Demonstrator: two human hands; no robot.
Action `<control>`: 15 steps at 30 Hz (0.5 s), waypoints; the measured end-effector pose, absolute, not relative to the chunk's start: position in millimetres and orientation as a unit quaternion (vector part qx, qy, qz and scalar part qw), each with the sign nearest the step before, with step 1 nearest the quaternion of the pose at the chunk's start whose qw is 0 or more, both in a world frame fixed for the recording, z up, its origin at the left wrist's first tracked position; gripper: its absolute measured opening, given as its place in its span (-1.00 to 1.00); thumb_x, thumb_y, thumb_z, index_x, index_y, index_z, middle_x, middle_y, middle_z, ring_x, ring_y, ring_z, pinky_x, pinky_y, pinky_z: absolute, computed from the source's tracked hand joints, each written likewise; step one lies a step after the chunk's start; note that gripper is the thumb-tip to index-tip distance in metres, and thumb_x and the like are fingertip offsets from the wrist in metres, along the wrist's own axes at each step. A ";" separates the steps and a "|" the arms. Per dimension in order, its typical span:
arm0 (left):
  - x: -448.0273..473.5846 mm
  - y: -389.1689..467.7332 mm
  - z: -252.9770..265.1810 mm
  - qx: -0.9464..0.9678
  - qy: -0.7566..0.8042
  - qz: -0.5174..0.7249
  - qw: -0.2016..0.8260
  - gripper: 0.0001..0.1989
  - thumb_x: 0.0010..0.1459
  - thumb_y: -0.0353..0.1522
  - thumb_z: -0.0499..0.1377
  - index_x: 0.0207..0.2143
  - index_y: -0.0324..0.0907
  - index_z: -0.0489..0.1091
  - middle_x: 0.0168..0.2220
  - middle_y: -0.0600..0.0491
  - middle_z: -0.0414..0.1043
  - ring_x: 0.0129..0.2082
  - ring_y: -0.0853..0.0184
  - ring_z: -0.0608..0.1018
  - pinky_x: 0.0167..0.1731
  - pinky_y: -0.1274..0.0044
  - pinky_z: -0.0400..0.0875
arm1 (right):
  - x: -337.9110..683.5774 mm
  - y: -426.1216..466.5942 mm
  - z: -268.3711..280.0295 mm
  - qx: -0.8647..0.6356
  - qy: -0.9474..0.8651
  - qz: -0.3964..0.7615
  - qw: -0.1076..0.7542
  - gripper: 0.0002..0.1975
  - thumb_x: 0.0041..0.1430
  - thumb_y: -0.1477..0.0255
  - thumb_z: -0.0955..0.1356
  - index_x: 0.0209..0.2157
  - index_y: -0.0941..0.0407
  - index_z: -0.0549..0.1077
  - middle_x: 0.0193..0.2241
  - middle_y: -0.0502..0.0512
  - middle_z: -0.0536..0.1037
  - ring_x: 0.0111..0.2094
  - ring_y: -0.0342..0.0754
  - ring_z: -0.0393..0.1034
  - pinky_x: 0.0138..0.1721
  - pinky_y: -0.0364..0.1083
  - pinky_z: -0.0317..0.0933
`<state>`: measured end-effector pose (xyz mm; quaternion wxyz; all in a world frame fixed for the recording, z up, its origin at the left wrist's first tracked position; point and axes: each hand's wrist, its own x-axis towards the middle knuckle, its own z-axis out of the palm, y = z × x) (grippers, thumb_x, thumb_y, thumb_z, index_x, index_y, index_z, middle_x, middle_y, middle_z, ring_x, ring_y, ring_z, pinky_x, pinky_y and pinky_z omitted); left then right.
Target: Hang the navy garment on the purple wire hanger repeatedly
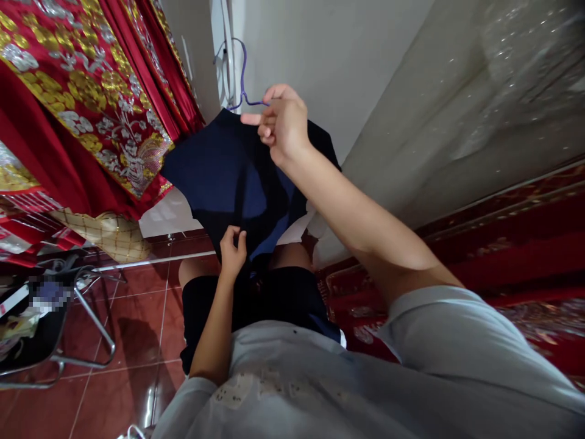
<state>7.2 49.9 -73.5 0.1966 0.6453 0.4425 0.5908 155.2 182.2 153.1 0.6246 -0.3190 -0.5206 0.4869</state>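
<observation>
A dark navy garment (228, 164), which looks like a shirt, hangs spread out on a purple clothes hanger (244, 70) in front of me. The hanger's hook is up by a white pole. My right hand (287, 122) is at the neck of the garment, with its fingers curled at the hanger's wire and one digit stretched to the left over the cloth. Lower down, my left hand (233, 247) has thumb and forefinger close together at the garment's lower part, pinching the cloth. The garment's bottom edge merges with my dark shorts (283, 299).
Red cloths with gold and silver patterns (100, 85) hang at the left. A folding chair (91, 329) with things on it stands on the red tiled floor (137, 341). Clear plastic sheeting (439, 116) covers the right side, above dark red fabric (516, 244). A white wall (320, 49) is ahead.
</observation>
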 end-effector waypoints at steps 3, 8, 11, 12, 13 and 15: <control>12.6 49.8 -83.6 0.647 0.444 0.583 0.210 -0.76 0.42 -0.22 0.11 -0.30 -0.17 0.30 -0.38 0.07 0.33 -0.35 0.34 0.43 -0.26 0.54 0.32 | 150.4 170.7 158.6 -0.305 -0.517 0.474 0.644 -0.90 0.35 0.40 0.29 -0.28 0.07 0.26 -0.53 0.00 0.52 -0.67 -0.23 0.28 -0.69 -0.29 -0.14; 4.1 63.2 -63.4 0.645 0.433 0.591 0.218 -0.79 0.36 -0.22 0.20 -0.10 -0.18 0.41 -0.13 -0.10 0.51 -0.14 0.24 0.58 -0.10 0.43 0.45 | 145.5 139.5 139.5 -0.259 -0.564 0.479 0.621 -0.85 0.35 0.45 0.33 -0.33 0.10 0.28 -0.56 -0.03 0.46 -0.66 -0.25 0.29 -0.72 -0.33 -0.07; -7.0 82.5 -10.5 0.673 0.388 0.609 0.162 -0.79 0.40 -0.25 0.16 -0.02 -0.14 0.45 -0.07 -0.11 0.53 -0.07 0.23 0.59 -0.03 0.41 0.47 | 146.2 132.0 130.7 -0.252 -0.577 0.488 0.605 -0.87 0.33 0.48 0.37 -0.31 0.11 0.31 -0.54 -0.05 0.42 -0.60 -0.24 0.34 -0.70 -0.35 0.01; -9.6 91.0 11.5 0.689 0.368 0.606 0.147 -0.75 0.41 -0.24 0.15 0.05 -0.12 0.43 -0.09 -0.10 0.53 -0.09 0.24 0.59 -0.02 0.41 0.47 | 146.2 130.7 130.1 -0.252 -0.578 0.491 0.601 -0.89 0.34 0.49 0.35 -0.30 0.11 0.32 -0.53 -0.05 0.41 -0.60 -0.25 0.34 -0.69 -0.36 0.02; -11.2 100.1 33.7 0.697 0.358 0.604 0.141 -0.69 0.42 -0.24 0.16 0.14 -0.09 0.40 -0.11 -0.08 0.54 -0.11 0.24 0.60 0.02 0.40 0.47 | 146.2 129.6 130.7 -0.253 -0.579 0.493 0.598 -0.89 0.35 0.50 0.33 -0.30 0.11 0.32 -0.52 -0.06 0.41 -0.60 -0.27 0.33 -0.68 -0.37 0.02; -11.5 119.1 74.3 0.709 0.351 0.597 0.136 -0.65 0.39 -0.21 0.20 0.17 -0.05 0.41 -0.15 -0.03 0.54 -0.13 0.24 0.60 0.05 0.38 0.47 | 146.3 128.1 134.5 -0.251 -0.576 0.498 0.597 -0.89 0.37 0.51 0.31 -0.30 0.11 0.30 -0.51 -0.07 0.40 -0.60 -0.29 0.32 -0.67 -0.38 0.03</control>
